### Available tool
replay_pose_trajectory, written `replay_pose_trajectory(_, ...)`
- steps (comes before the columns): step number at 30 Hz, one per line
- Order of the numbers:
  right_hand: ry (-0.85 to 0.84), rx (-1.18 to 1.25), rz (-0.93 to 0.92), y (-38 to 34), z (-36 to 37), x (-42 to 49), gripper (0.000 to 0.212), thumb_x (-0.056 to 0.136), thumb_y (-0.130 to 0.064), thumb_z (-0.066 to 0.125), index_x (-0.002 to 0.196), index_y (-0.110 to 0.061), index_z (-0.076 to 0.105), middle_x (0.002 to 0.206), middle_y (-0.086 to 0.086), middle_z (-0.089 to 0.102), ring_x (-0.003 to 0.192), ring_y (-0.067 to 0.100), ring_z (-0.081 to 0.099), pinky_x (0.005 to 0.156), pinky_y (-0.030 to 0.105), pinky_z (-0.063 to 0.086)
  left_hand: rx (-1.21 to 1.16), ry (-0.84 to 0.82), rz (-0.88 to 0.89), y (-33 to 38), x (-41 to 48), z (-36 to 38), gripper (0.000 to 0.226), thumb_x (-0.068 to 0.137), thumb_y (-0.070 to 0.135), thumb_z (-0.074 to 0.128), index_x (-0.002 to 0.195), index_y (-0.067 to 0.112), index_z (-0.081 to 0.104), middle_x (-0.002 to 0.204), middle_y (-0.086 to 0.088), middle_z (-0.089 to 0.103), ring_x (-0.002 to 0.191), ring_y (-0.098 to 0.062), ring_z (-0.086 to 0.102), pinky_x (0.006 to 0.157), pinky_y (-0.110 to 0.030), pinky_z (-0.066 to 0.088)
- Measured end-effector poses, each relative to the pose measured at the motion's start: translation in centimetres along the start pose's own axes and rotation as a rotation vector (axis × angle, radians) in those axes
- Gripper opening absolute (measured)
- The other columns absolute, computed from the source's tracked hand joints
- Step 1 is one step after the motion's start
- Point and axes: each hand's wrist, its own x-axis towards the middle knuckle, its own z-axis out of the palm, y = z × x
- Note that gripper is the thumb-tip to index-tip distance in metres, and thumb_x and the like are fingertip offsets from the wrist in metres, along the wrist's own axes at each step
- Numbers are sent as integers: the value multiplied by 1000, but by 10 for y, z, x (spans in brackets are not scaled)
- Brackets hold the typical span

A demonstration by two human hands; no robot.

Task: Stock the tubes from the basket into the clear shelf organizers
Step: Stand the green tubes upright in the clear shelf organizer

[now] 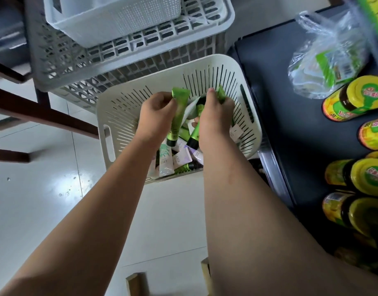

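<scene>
A cream slotted basket (pixel 128 107) stands on the floor below me, holding several tubes, white, lilac and green. My left hand (pixel 157 113) grips a green tube (pixel 179 116) with a black cap, lifted above the pile. My right hand (pixel 215 118) holds green tubes too: one (pixel 195 130) shows below the hand with its black cap down, and another's crimped end (pixel 221 94) sticks up past the fingers. Loose tubes (pixel 165 161) lie at the basket's near side. No clear shelf organizers are in view.
Grey crates (pixel 124 67) are stacked behind the basket, with a white bin (pixel 111 20) on top. To the right, a dark shelf (pixel 295 116) carries yellow-lidded jars (pixel 363 95) and a clear plastic bag (pixel 327 58). Brown wooden bars (pixel 44 116) cross the left. The floor is white tile.
</scene>
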Motion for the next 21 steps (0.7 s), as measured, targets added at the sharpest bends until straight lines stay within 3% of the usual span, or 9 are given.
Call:
replay_pose_trajectory(3, -64, -281, -118, -15, -10, -13, 30, 105, -37, 42, 105, -14, 60, 103, 5, 70, 89, 27, 68, 80, 44, 58, 44, -45, 47, 19, -12, -12, 11, 90, 12, 63, 94, 18, 72, 76, 1, 70, 64, -11, 60, 58, -31, 51)
replay_pose_trajectory(5, -106, -389, -181, -28, -25, -21, 25, 105, -33, 44, 102, -16, 63, 99, -4, 72, 75, 17, 62, 66, 27, 50, 54, -69, 71, 35, -19, -20, 14, 88, 10, 64, 98, 17, 71, 83, 0, 73, 68, -14, 63, 62, -35, 57)
replay_pose_trajectory(7, -97, -435, -238, -47, -43, -29, 20, 101, -29, 49, 97, -16, 64, 90, -7, 71, 64, 13, 53, 56, 21, 40, 43, -98, 102, 54, -29, -26, 14, 88, 10, 67, 99, 17, 71, 88, -1, 74, 74, -15, 67, 67, -39, 60)
replay_pose_trajectory(10, -80, -439, -330, -83, -67, -48, 21, 97, -28, 54, 106, -17, 69, 100, -4, 75, 65, 12, 54, 61, 24, 42, -68, -132, 159, 88, -48, -31, 7, 89, 9, 67, 90, 16, 68, 76, 4, 70, 64, -8, 61, 59, -29, 54)
replay_pose_trajectory(12, -56, -420, -385, -108, -80, -67, 26, 89, -40, 60, 105, -21, 67, 101, -3, 75, 76, 14, 64, 73, 28, 52, -106, -154, 210, 114, -62, -32, 2, 89, 11, 66, 91, 12, 67, 76, 3, 68, 65, -7, 59, 63, -26, 51)
replay_pose_trajectory(15, -49, -358, -498, -141, -107, -91, 37, 68, -55, 61, 94, -30, 65, 94, 0, 76, 89, 19, 71, 84, 49, 59, -167, -201, 302, 157, -84, -32, 8, 88, 11, 65, 95, 10, 68, 81, -2, 69, 71, -10, 62, 71, -32, 53)
replay_pose_trajectory(17, -31, -331, -599, -161, -130, -121, 23, 72, -45, 68, 84, -25, 67, 83, -2, 75, 77, 14, 67, 75, 45, 58, -216, -255, 369, 185, -105, -32, 13, 87, 8, 63, 98, 12, 68, 85, -8, 71, 76, -14, 66, 75, -40, 56)
replay_pose_trajectory(19, 32, -344, -720, -181, -158, -158, 5, 79, -30, 72, 79, -25, 70, 70, -10, 69, 64, 8, 59, 65, 31, 50, -270, -319, 432, 213, -128, -30, 17, 87, 4, 62, 98, 15, 69, 84, -9, 70, 78, -18, 66, 75, -46, 58)
replay_pose_trajectory(21, 78, -338, -830, -196, -185, -193, 3, 80, -22, 72, 82, -24, 73, 71, -10, 71, 65, 8, 64, 65, 30, 51, -304, -377, 491, 239, -152, -27, 19, 87, 0, 60, 96, 15, 68, 77, 0, 68, 73, -16, 64, 68, -40, 55)
